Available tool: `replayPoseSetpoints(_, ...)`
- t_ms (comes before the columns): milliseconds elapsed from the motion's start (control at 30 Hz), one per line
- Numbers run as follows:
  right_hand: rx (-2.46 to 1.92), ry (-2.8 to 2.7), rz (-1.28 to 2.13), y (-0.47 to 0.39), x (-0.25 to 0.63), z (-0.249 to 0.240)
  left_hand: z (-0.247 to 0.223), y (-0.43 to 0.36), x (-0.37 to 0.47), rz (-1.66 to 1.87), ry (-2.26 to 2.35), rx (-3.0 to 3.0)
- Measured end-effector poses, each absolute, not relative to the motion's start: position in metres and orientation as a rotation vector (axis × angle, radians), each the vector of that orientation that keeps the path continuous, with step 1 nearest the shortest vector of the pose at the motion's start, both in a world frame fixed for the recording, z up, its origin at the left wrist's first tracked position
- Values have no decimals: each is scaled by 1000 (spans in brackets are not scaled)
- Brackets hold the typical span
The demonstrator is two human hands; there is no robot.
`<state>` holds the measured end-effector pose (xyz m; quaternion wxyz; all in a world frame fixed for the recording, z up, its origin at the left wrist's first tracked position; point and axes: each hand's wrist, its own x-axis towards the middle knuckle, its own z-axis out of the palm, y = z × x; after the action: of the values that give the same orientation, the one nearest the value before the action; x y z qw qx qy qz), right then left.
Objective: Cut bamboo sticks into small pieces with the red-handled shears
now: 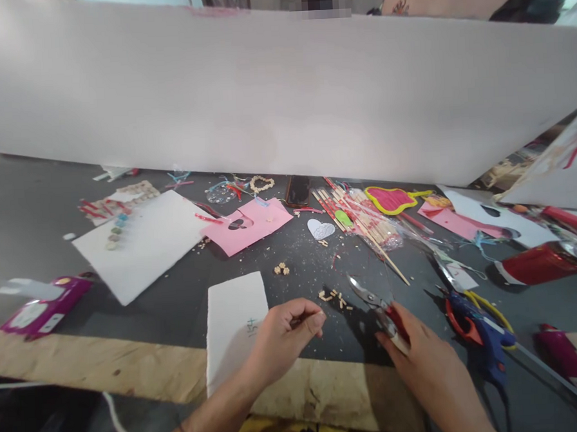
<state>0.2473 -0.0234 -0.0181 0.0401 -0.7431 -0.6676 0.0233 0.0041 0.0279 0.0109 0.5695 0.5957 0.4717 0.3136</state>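
At the lower centre of the frame, a white sheet of paper lies on the dark desk, partly behind the left hand. That hand's fingers are drawn together in a pinch, tips pointing right; I cannot tell whether something small sits between them. Above the hand is a cluster of pale round pieces. Next to the right come the short stick pieces, scattered just above and to the right of the pinched fingertips, which are nearer to them than the right hand's fingers are. The pruning shears follow, long axis slanting from lower right to upper left, blade tip just beside those pieces. The right hand, lower right of centre, has its fingers curled around the handles. Above the shears, a long stick slants down to the right.
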Motion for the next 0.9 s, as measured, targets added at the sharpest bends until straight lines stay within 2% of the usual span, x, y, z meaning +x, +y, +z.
replayPoseSetpoints(200,-2355,-2141,-120,-11,276,-19,8,29,0,717,1075,1358)
replayPoseSetpoints(367,-2266,-2250,-300,6,278,3,6,30,-6,689,1049,1309)
replayPoseSetpoints(600,-1846,-2361,171,101,228,33,6,28,-14,676,1022,1211)
replayPoseSetpoints(900,-1812,-2364,340,243,151,-5,0,29,-36,657,1024,1072)
